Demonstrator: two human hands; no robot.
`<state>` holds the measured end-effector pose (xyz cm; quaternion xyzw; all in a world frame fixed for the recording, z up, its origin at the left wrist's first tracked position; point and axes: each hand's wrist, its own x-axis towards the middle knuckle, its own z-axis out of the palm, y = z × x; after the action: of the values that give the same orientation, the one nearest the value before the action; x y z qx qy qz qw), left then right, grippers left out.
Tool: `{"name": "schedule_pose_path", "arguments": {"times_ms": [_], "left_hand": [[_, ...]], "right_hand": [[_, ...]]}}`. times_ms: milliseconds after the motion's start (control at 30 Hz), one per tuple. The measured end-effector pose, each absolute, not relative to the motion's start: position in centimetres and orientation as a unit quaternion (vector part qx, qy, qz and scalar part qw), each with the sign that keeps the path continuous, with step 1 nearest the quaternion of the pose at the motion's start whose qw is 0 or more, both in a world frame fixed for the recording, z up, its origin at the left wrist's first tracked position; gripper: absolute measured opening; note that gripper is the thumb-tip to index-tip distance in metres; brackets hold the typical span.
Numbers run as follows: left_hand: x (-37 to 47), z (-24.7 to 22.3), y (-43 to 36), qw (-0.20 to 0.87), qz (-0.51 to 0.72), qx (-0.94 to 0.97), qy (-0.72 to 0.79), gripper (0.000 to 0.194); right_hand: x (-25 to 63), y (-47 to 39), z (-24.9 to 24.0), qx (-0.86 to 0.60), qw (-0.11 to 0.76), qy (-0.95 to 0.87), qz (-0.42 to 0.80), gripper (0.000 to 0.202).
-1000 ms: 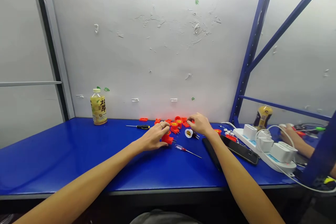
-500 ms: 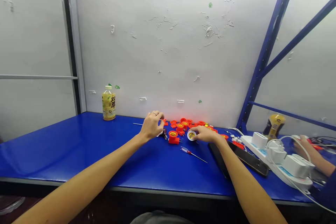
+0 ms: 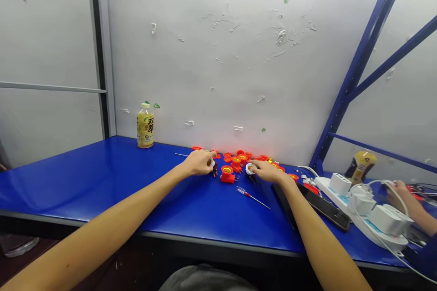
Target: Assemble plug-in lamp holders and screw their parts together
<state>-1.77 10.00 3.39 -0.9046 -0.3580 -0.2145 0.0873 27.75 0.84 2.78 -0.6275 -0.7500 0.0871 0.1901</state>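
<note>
Left hand (image 3: pixel 200 163) curled round a white-rimmed socket (image 3: pixel 210 163), apparently gripping; some fingers hidden. Right hand (image 3: pixel 265 171) has its fingertips on the rim of a second white socket (image 3: pixel 249 169), apparently pinching it. Both are down at the table (image 3: pixel 102 177). Between the hands, a red socket (image 3: pixel 227 175) with brass insert and prongs looks complete; more red sockets (image 3: pixel 236 163) sit just beyond. Loose red pieces (image 3: pixel 197 148) past the left hand look unassembled; exact count of finished versus remaining: can't tell. Screwdriver (image 3: pixel 243 192) nearer the person, between the hands. Containers: capped bottle (image 3: pixel 145 128) well left of the left hand, yellowish liquid inside; another bottle (image 3: pixel 361 166) far right of the right hand, contents unclear.
</note>
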Motion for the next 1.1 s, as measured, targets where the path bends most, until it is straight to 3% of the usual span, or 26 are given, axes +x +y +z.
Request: {"name": "schedule_pose_path", "arguments": {"times_ms": [233, 333, 633, 900, 1100], "left_hand": [[-1.3, 4.7, 8.5, 0.121, -0.282, -0.902, -0.303, 0.051], [-0.8, 4.7, 7.2, 0.128, -0.3, -0.914, -0.243, 0.052], [0.6, 2.9, 5.6, 0.143, -0.305, -0.939, -0.076, 0.042], [-0.3, 4.2, 6.3, 0.157, -0.342, -0.923, -0.086, 0.048], [-1.5, 4.4, 9.3, 0.159, -0.294, -0.911, -0.244, 0.047]], "right_hand": [[27.1, 0.3, 3.9, -0.635, 0.247, -0.732, 0.001, 0.05], [26.5, -0.1, 4.5, -0.616, 0.267, -0.741, -0.028, 0.044], [25.4, -0.2, 3.5, -0.533, 0.193, -0.823, 0.028, 0.031], [25.1, -0.1, 3.6, -0.566, 0.182, -0.804, 0.015, 0.02], [25.2, 0.1, 3.5, -0.599, 0.19, -0.778, -0.008, 0.02]]}}
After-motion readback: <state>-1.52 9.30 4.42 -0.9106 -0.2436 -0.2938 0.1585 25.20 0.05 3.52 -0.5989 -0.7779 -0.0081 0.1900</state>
